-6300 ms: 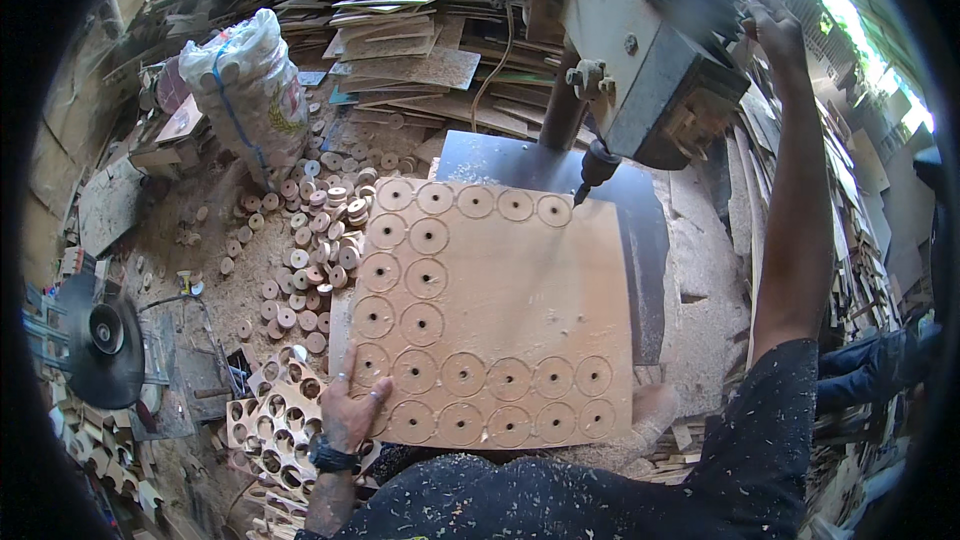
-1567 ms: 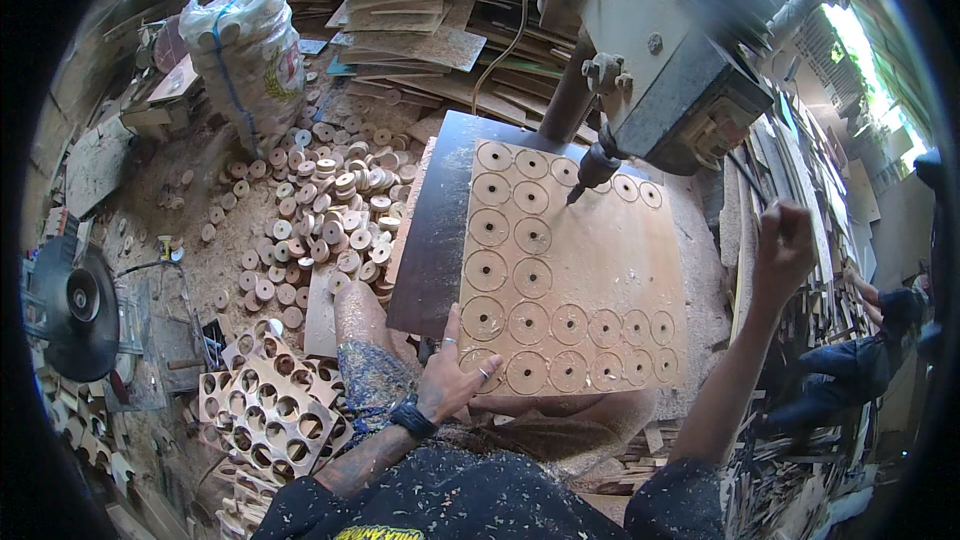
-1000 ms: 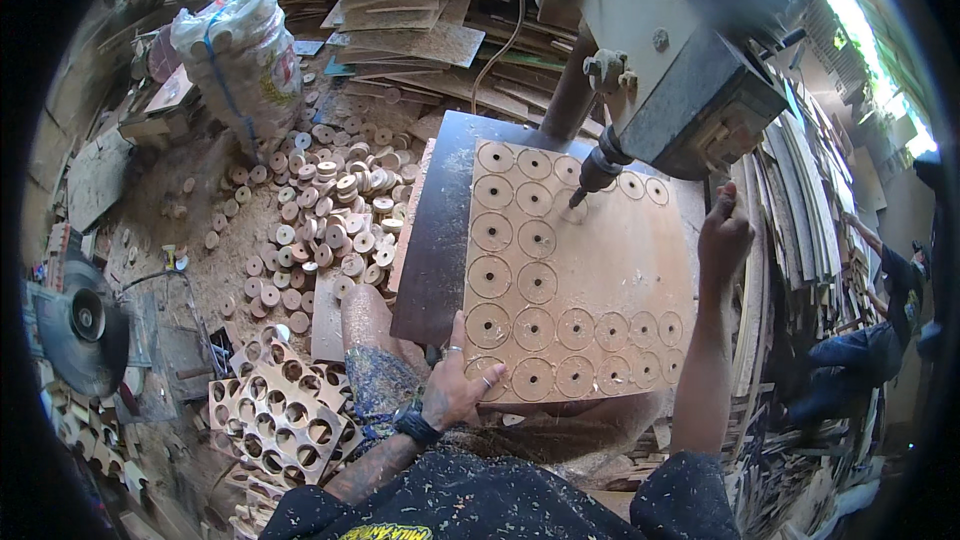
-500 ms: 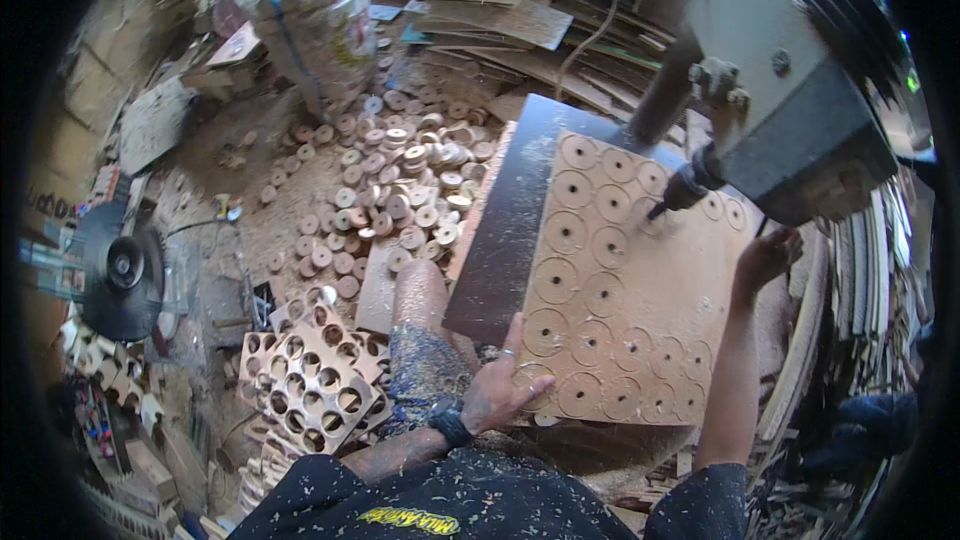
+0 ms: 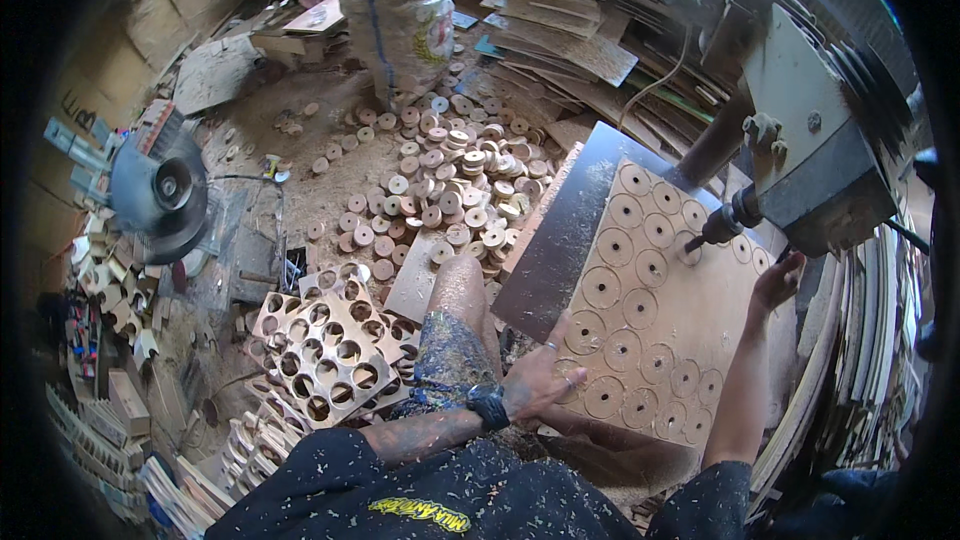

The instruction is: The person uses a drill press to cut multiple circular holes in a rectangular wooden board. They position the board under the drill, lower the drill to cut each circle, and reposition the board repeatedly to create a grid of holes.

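A flat wooden board [image 5: 690, 310] lies tilted across a dark machine table [image 5: 560, 230], with rows of round cut grooves, each with a hole at its centre. My left hand [image 5: 540, 380] rests on the board's near left edge, fingers spread, a ring on one finger. Over the far part of the board stands a drill press [image 5: 820, 140]; its dark cutter [image 5: 715, 225] points down at one of the circles. Whether the tip touches the wood I cannot tell. To the right of the board, my right hand [image 5: 778, 282] is closed around the press's handle, mostly hidden by the fingers.
A heap of wooden discs [image 5: 465, 175] covers the floor at left. Boards full of round holes [image 5: 330, 345] are stacked beside my leg. A fan [image 5: 165, 190] stands far left, a filled plastic sack [image 5: 400, 30] behind. Sheet offcuts [image 5: 570, 25] pile up at the back.
The whole view has swung, so everything sits further right in the picture. Both hands keep their places on the board and at the handle.
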A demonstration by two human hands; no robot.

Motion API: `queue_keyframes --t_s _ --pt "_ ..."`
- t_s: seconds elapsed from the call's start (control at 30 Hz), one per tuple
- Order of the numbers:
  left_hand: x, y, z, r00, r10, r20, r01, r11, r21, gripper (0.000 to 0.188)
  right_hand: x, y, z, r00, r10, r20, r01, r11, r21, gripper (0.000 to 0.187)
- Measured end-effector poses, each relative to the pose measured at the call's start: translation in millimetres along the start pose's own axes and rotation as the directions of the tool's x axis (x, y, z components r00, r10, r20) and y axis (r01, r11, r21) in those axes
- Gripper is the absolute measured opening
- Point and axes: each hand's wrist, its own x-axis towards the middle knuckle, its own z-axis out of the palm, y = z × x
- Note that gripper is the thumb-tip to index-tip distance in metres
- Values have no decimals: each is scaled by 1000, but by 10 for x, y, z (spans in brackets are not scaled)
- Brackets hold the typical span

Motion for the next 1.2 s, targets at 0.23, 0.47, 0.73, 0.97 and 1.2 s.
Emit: queue_keyframes --t_s 0.23,0.47,0.73,0.97,1.2 --pt "57 -50 54 999 -7 40 4 998 68 87 213 -219 -996 864 293 410 -341 939 48 68" --pt "65 -8 -1 998 -56 34 53 994 94 89 1956 -1139 -1956 963 -74 258 43 991 124 45" --pt "36 -48 -317 982 59 -181 -69 996 -52 95 3335 -1670 -511 936 -52 347 -57 953 298 31" --pt "28 -150 -590 992 -15 -127 -5 987 -160 92 3026 -1783 -619 959 -108 264 25 955 297 32" --pt "225 -428 -699 992 83 -97 -103 969 -225 93 3137 -1619 -713 956 -125 264 74 978 195 34"
